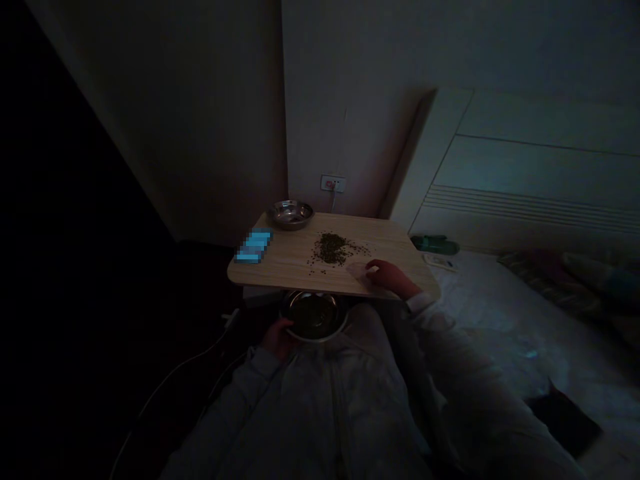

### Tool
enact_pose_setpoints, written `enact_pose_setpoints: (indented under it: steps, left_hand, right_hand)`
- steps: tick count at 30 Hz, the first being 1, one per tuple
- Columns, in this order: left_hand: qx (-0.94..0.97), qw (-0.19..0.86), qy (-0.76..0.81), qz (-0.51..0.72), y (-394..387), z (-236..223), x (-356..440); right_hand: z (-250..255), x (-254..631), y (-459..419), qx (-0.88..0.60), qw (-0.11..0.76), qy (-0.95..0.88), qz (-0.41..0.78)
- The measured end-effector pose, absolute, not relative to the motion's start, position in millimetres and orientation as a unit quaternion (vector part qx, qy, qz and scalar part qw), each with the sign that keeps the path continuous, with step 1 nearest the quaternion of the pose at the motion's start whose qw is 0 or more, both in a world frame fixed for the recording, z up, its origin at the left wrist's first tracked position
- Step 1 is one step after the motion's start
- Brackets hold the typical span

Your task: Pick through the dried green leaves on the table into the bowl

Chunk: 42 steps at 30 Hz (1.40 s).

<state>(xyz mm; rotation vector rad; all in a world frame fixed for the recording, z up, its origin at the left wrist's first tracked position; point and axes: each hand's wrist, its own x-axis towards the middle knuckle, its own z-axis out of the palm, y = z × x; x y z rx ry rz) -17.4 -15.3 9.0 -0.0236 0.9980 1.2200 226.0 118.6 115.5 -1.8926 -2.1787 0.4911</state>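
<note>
My left hand [280, 338] grips the left rim of a metal bowl [330, 335], which is held at my lap just below the table's front edge. Dark contents lie in that bowl, too dim to make out. Over the right front of the wooden table [280, 273], my right hand [385, 275] is closed on a pale, thin, see-through piece [358, 271] whose kind I cannot tell. Just beyond it, a loose pile of small dark green beans or seeds [333, 248] lies on the tabletop, with stray ones scattered around.
A second metal bowl [291, 215] stands at the table's back left, behind a lit, blurred-out screen [254, 246]. On the bed to the right are a green bottle-like object [435, 245] and a white remote [440, 263]. A white cable [170, 377] runs along the left floor.
</note>
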Motion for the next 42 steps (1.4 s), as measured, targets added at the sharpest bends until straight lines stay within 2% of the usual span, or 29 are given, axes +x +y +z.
enact_pose_setpoints:
  steps: [8, 16, 19, 22, 26, 35, 42]
  left_hand:
    - [-0.009, 0.704, 0.448, 0.552, -14, 3, -20]
    - [-0.012, 0.706, 0.446, 0.550, -13, -4, -21]
    - [-0.010, 0.701, 0.451, 0.552, -14, -2, -20]
    - [-0.011, 0.699, 0.459, 0.548, -14, 3, -19]
    - [-0.016, 0.696, 0.468, 0.545, -14, 12, -17]
    - [0.001, 0.690, 0.474, 0.546, -15, 14, -16]
    - [0.002, 0.698, 0.467, 0.542, -15, 9, -18]
  right_hand:
    - [127, 234, 144, -0.643, 0.058, -0.758, 0.092]
    - [125, 233, 139, -0.673, 0.095, -0.733, 0.028]
    - [121, 228, 134, -0.655, 0.172, -0.734, 0.059]
    - [114, 216, 130, -0.586, 0.240, -0.759, 0.153]
    - [100, 194, 128, -0.534, 0.248, -0.766, 0.260]
    - [87, 174, 132, -0.547, 0.276, -0.751, 0.247]
    - [91, 179, 115, -0.588, 0.246, -0.738, 0.223]
